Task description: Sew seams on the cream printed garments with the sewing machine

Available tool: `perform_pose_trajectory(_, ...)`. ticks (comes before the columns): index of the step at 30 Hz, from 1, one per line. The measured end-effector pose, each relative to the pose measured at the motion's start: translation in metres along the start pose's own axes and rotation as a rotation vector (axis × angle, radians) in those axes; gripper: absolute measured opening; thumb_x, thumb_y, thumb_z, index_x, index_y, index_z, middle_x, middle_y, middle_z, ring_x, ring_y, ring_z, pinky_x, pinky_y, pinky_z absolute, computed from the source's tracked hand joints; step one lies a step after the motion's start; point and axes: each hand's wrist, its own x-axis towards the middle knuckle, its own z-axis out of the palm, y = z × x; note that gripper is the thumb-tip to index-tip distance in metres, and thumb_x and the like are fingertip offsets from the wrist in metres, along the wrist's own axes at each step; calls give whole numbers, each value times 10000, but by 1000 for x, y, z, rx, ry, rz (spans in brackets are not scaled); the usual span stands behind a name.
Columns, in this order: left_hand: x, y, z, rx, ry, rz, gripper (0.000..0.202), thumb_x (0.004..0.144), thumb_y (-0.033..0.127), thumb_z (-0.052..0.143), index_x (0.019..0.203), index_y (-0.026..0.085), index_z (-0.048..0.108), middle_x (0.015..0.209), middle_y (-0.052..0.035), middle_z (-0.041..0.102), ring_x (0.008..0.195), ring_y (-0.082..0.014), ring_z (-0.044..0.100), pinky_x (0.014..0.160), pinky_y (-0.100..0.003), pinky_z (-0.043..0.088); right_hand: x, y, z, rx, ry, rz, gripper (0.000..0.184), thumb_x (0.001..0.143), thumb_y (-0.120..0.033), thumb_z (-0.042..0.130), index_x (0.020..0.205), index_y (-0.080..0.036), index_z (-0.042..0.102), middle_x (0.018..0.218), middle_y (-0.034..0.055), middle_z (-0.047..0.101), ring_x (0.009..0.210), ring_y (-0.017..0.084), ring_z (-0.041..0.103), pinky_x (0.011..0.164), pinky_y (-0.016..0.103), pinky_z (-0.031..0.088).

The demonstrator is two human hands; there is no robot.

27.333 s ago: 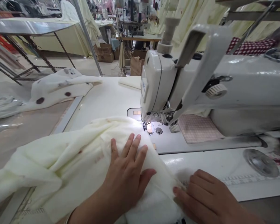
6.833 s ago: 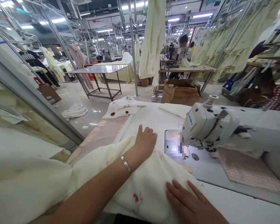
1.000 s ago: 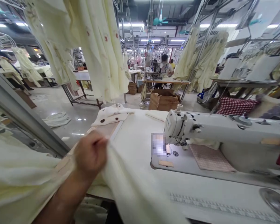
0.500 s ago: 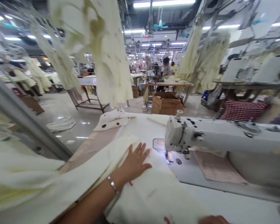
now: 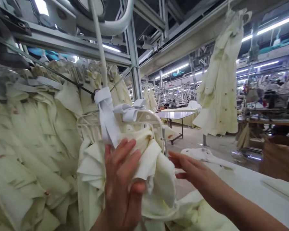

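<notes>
Cloth (image 5: 156, 166) sits bunched under the hanger (image 5: 146, 116), clamped between the left hand's (image 5: 121, 183) thumb and fingers, apparently to hold it gathered, with the right hand (image 5: 192, 170) open and empty beside the hanger.

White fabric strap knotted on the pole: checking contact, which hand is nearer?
Left. The left hand grips bunched cream cloth, fingertips just below the white fabric strap; the right hand reaches in farther right.
</notes>
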Motion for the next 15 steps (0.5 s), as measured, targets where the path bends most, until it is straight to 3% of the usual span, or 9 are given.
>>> perform_pose_trajectory(2,7,-11,4,-12,-40,-8,362,940,281,342,1294,240,405,1324,-97,438,1237,-266,401,1039,-508,296,27,-14,18,167,-31,6,516,866,-599,348,1046,-206,630,1010,106,660,904,236,633,716,388,536)
perform_pose_trajectory(4,10,-19,5,7,-56,-12,350,920,241,392,1265,241,449,1289,-102,457,1187,-251,443,981,-440,372,39,-18,32,158,140,-125,435,874,-548,383,996,-197,607,909,93,655,785,217,633,655,381,529)
perform_pose_trajectory(6,13,-26,2,-54,-96,-43,339,933,360,374,1222,240,506,1245,-100,481,1155,-250,462,962,-413,388,36,-17,36,117,389,-279,277,867,-459,458,1018,-241,536,909,54,613,794,193,603,697,371,505)
perform_pose_trajectory(8,19,-32,-2,-248,-144,-99,591,899,603,192,1168,228,562,1201,-102,510,1137,-263,479,969,-418,391,26,-21,30,-90,520,-549,279,826,-314,552,1091,-285,468,1028,48,556,944,203,557,807,389,465)
perform_pose_trajectory(10,25,-37,-3,-443,-164,-141,873,784,727,-26,1124,221,598,1163,-102,536,1111,-267,505,971,-419,400,17,-34,22,-539,480,-926,452,761,-144,592,1159,-296,441,1194,74,484,1131,243,467,906,432,407)
perform_pose_trajectory(11,28,-39,-2,-488,-178,-145,894,775,728,-50,1117,220,602,1155,-100,544,1107,-261,510,972,-412,404,15,-44,19,-786,394,-1081,487,736,-83,581,1161,-286,455,1255,84,457,1203,269,410,935,457,381)
perform_pose_trajectory(13,33,-39,3,-413,-213,-127,707,876,648,93,1128,215,591,1163,-90,547,1119,-238,506,969,-383,411,18,-67,18,-1084,188,-1228,403,717,-33,524,1059,-246,528,1245,75,499,1260,298,353,957,488,344)
perform_pose_trajectory(15,35,-37,12,-195,-227,-122,461,926,496,287,1117,210,595,1150,-74,564,1104,-208,516,953,-343,428,27,-93,23,-1035,126,-1217,252,711,-37,465,881,-191,567,1017,47,614,1137,276,490,895,458,390)
